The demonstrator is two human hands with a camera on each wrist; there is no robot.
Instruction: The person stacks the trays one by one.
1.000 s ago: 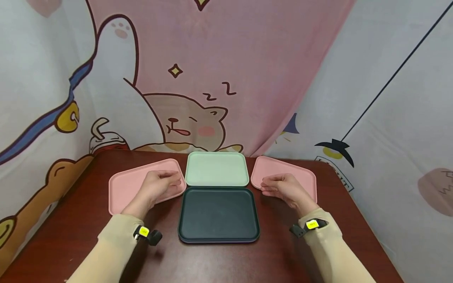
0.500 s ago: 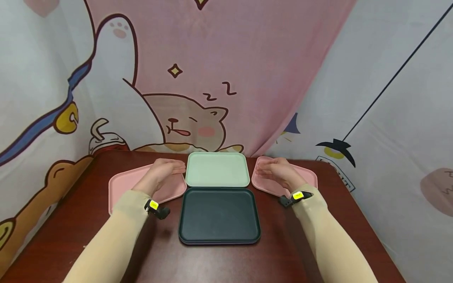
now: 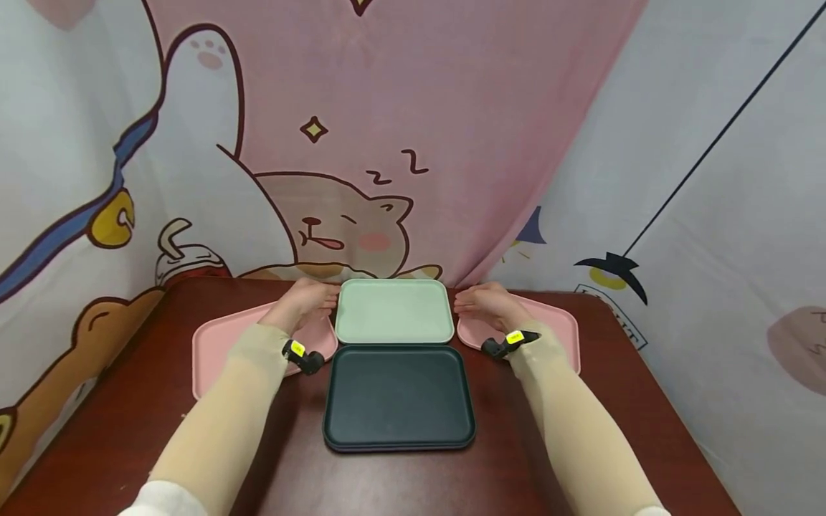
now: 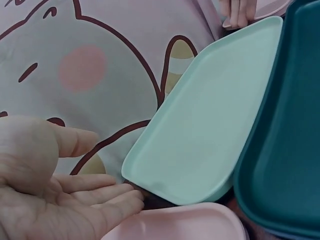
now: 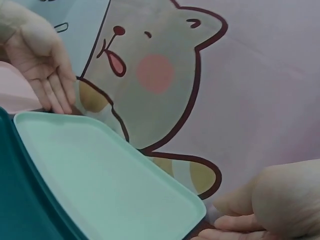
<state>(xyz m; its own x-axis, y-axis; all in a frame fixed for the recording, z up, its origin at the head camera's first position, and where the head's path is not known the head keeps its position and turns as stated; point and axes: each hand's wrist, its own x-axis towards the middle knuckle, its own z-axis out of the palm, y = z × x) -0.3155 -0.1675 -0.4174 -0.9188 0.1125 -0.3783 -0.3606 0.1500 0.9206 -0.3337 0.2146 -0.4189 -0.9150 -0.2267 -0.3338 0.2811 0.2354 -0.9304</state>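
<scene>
A mint green tray [image 3: 395, 311] lies at the back middle of the table, behind a dark teal tray [image 3: 399, 398]. Beside its left end is the left hand [image 3: 308, 299], palm facing inward and fingers extended, holding nothing. The right hand [image 3: 488, 302] is at the opposite end, its fingers also extended and nothing in them. In the left wrist view the left hand's fingertips [image 4: 134, 196] are close to the mint tray's [image 4: 200, 115] corner; whether they touch it I cannot tell. The right hand [image 5: 270, 210] is near the other corner in the right wrist view.
Pink trays lie angled under the forearms, one at the left [image 3: 216, 344] and one at the right [image 3: 563, 331]. The dark tray appears stacked on another. A cartoon-printed cloth [image 3: 490, 129] hangs behind the brown table [image 3: 400, 484].
Both hands have moved farther back and inward from over the pink trays to the two ends of the mint tray. The trays have kept their arrangement.
</scene>
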